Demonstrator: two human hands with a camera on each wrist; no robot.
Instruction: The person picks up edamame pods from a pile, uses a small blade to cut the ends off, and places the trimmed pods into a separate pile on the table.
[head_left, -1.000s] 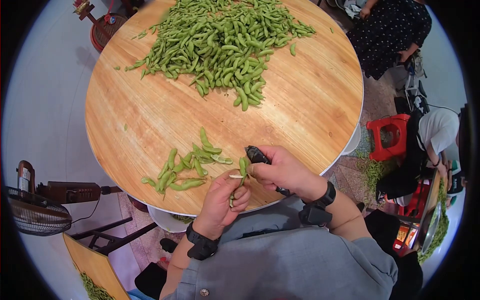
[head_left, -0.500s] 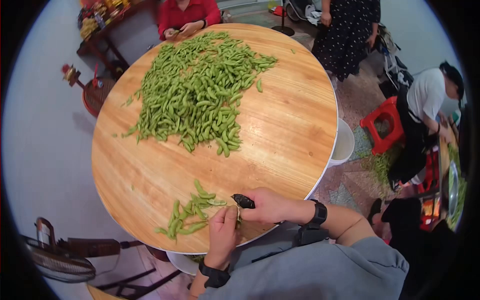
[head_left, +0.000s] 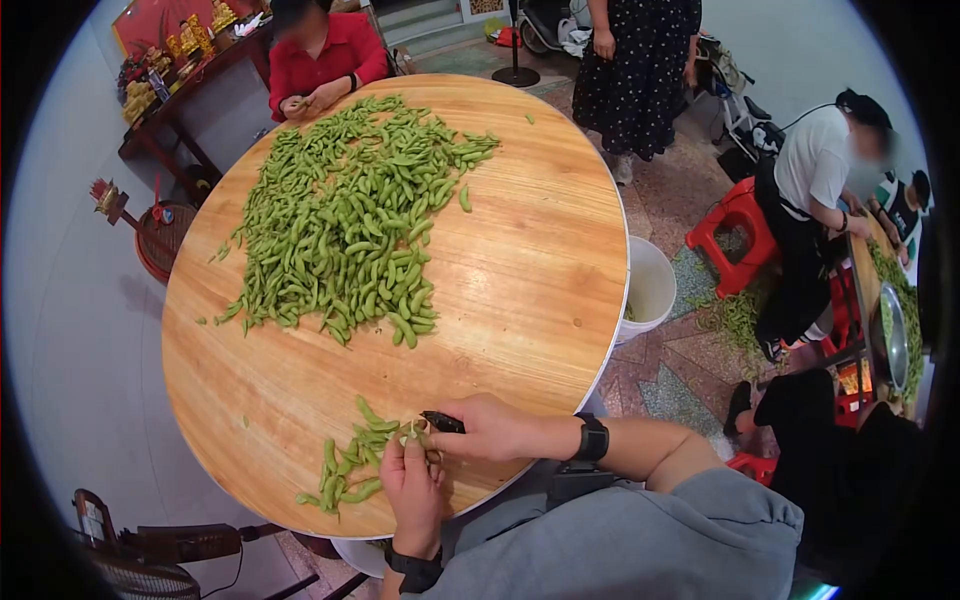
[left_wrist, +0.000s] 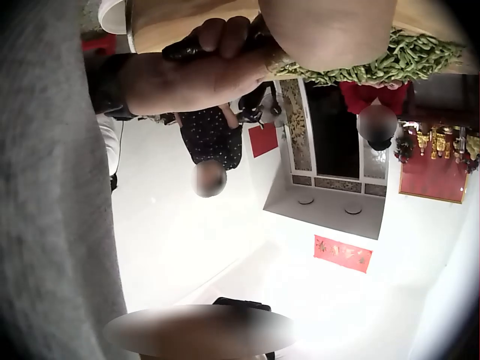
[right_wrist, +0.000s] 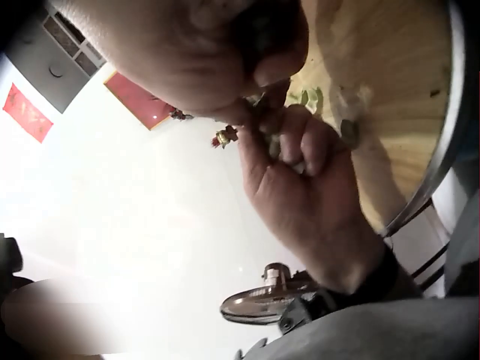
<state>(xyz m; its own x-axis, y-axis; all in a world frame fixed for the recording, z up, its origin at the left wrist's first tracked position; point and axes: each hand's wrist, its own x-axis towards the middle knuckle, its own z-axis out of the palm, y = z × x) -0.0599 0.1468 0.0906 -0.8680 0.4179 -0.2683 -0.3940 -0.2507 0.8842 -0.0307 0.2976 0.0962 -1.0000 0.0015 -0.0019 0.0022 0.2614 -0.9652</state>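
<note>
My left hand (head_left: 412, 492) pinches a green soybean pod (head_left: 410, 435) between thumb and fingers, near the front edge of the round wooden table (head_left: 530, 330). My right hand (head_left: 487, 428) grips a dark black tool (head_left: 443, 421), its tip poking out past the fingers; cannot tell its kind. The fingertips of both hands meet at the pod. In the right wrist view my left hand (right_wrist: 307, 187) has curled fingers, and the right hand covers much of the pod. Loose soybean pods (head_left: 345, 465) lie just left of my left hand.
A large heap of soybean pods (head_left: 330, 220) covers the table's far left. A person in red (head_left: 325, 60) sits behind it. A white bucket (head_left: 650, 290) stands right of the table, a red stool (head_left: 735, 235) beyond. A fan (head_left: 140, 570) is at lower left.
The head view has tilted up and turned, bringing the person in red into sight. Both hands stay together at the table's front edge, the left pinching a pod, the right gripping the black tool.
</note>
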